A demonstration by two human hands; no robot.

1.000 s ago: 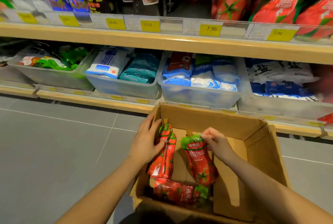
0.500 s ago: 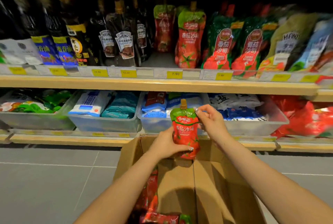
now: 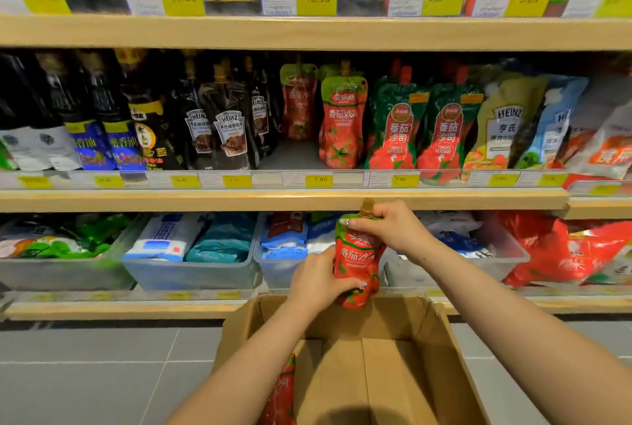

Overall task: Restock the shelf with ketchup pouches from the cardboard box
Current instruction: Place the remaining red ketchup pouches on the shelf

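Note:
A red ketchup pouch (image 3: pixel 355 262) with a green top and a tan cap is held upright above the open cardboard box (image 3: pixel 441 349). My left hand (image 3: pixel 319 279) grips its lower body from the left. My right hand (image 3: pixel 393 224) pinches its green top just below the cap. Another red pouch (image 3: pixel 282 390) leans inside the box at its left wall. On the middle shelf (image 3: pixel 273 200) two matching pouches (image 3: pixel 342 123) stand, with a gap to their left in front of the rear one.
Dark sauce bottles and pouches (image 3: pixel 225 130) stand left of the gap, green-red ketchup pouches (image 3: pixel 396 130) to the right. Clear bins (image 3: pixel 191 274) of packets fill the lowest shelf behind the box. Grey tiled floor (image 3: pixel 102 373) lies to the left.
Both hands lifted one pouch out of the box and raised it in front of the lowest shelf. My view tilted upward, so more of the upper shelves shows.

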